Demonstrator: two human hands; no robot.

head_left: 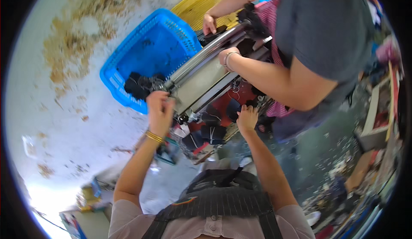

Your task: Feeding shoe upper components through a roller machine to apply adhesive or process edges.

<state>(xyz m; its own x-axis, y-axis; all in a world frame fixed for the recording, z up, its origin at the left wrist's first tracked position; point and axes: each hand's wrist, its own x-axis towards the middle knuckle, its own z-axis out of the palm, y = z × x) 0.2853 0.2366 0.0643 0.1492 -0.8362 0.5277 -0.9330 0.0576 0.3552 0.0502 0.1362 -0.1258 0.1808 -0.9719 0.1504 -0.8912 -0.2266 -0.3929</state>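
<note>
Grey-white concrete floor (77, 123), stained with tan debris, fills the left of the view. A co-worker in a grey shirt (326, 29) stands across from me, one of that person's hands (209, 24) at the yellow basket (201, 1), the other hand (226, 58) resting on the machine. The blue plastic basket (146, 50) sits on the floor just beside the machine's near end, with a heap of dark pieces (139, 86) in its lower corner. The roller machine (206, 72) runs diagonally between us, its metal rollers (214, 46) above a pale flat bed. Below it lie more dark fabric pieces (212, 132) on a red surface.

My left hand (161, 110), wearing a gold bangle (153, 136), is raised at the machine's near end beside the blue basket; the fingers look loosely curled, and I cannot tell whether they hold anything. My right hand (247, 118) reaches to the dark pieces under the machine with fingers pressed together; the grip itself is hidden.

Judged step: handling dark pieces at the machine's output end. The next move probably calls for a sure hold on one piece and a clear path into the blue basket, away from the rollers.
</note>
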